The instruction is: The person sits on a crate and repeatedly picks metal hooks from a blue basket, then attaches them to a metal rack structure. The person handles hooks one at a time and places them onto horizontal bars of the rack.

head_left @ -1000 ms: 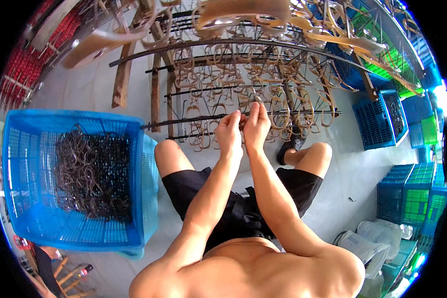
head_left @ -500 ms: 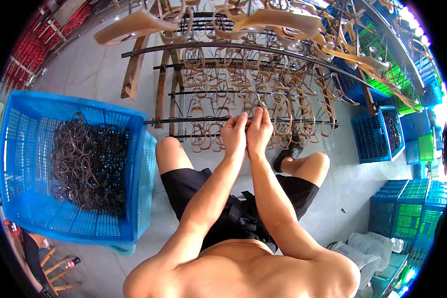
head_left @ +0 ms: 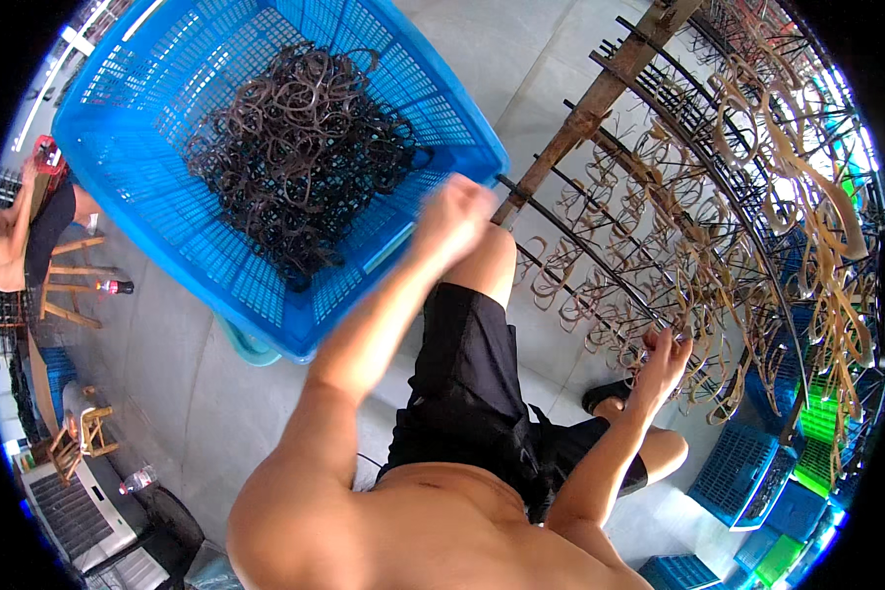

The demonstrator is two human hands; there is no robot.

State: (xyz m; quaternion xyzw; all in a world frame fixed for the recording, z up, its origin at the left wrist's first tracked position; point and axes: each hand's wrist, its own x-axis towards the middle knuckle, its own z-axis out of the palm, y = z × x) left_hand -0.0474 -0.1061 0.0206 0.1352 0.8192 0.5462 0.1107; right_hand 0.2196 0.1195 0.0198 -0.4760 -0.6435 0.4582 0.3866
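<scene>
My left hand (head_left: 457,221) is at the right rim of a large blue plastic basket (head_left: 300,339). Motion smears its fingers, so what they hold, if anything, does not show. Inside the basket lies a tangled heap of dark eyeglass frames (head_left: 300,147). Over on the right, my right hand (head_left: 664,364) is up against the lower end of a rack, beside a black rod (head_left: 600,268). Its fingers are loosely curled with gaps between them, and I make out nothing held. Many tan, translucent eyeglass frames (head_left: 787,167) hang along the rack's rods.
A wooden bar (head_left: 580,118) joins the rack's rods near the basket. Blue crates (head_left: 742,477) stand at lower right. Another person (head_left: 29,231) sits at far left beside a wooden stool (head_left: 69,280). A plastic bottle (head_left: 138,480) lies on the floor.
My view has turned left. The hands, together at the rack before, are now apart: the left has swung to the basket's rim, while the right stays by the rack.
</scene>
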